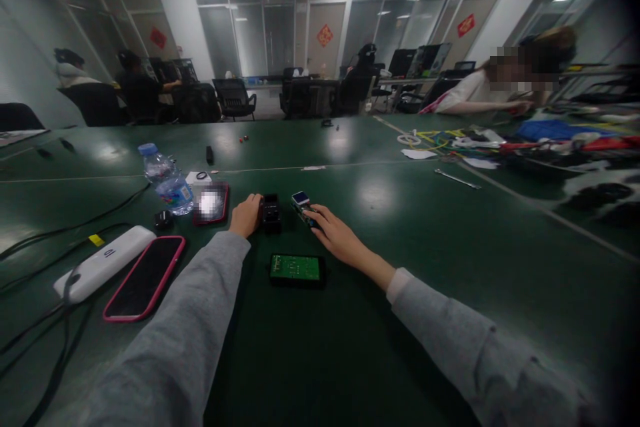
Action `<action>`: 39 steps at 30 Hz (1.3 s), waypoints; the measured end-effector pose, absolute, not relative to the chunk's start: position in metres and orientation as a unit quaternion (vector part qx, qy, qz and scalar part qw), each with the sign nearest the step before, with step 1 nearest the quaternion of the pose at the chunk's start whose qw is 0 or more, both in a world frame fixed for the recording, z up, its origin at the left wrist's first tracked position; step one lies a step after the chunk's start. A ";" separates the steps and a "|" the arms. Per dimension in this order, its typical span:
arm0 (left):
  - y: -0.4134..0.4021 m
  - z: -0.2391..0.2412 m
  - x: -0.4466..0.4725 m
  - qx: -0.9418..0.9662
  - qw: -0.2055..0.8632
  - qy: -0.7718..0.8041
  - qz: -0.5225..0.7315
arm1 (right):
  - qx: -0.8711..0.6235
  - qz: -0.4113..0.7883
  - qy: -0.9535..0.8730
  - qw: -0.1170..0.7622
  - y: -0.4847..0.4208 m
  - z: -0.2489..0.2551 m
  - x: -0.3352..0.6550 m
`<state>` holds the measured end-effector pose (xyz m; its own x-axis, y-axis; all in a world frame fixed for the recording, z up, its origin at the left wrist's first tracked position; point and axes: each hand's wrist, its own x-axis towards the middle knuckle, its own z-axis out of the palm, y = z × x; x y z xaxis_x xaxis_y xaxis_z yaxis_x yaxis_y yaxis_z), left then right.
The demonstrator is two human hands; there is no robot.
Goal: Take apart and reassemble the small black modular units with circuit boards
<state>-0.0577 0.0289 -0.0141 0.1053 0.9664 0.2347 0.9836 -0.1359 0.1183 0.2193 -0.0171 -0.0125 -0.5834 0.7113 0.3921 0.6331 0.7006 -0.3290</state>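
Office glass walls with three red paper diamonds (325, 35) back a wide dark green table (420, 347). Left of the person's left forearm crowd one clear plastic bottle with a blue cap (167, 180), two flat phones in pinkish-red cases (145, 278), one long white rounded block (107, 263) and black cables. One silver wrench (457, 179) and a heap of cables (455, 139) lie to the right, near a seated co-worker (475, 93).

The left hand (246, 215) has its fingers bent against the left side of one upright black plastic housing (271, 213); whether they grip it cannot be told. The right hand (335, 230) lays loosely extended fingers on one small board with a pale-framed screen (301, 199), just right of the housing; its thumb's hold is unclear. One green circuit board in a black rectangular frame (297, 268) lies flat between the forearms.
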 end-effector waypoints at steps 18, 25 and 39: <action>0.005 -0.029 -0.081 -0.768 0.024 -0.622 -0.149 | -0.375 0.066 -0.888 0.258 -0.019 -0.011 0.218; 0.005 -0.029 -0.082 -0.770 0.025 -0.618 -0.156 | -0.378 0.074 -0.886 0.259 -0.019 -0.012 0.218; 0.006 -0.030 -0.082 -0.770 0.025 -0.619 -0.153 | -0.386 0.069 -0.885 0.250 -0.019 -0.012 0.219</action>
<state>-0.0822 0.0060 -0.0301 0.1880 0.9455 0.2659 0.9606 -0.2334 0.1507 0.2188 -0.0192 -0.0121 -0.5771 0.7179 0.3893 0.6493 0.6925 -0.3145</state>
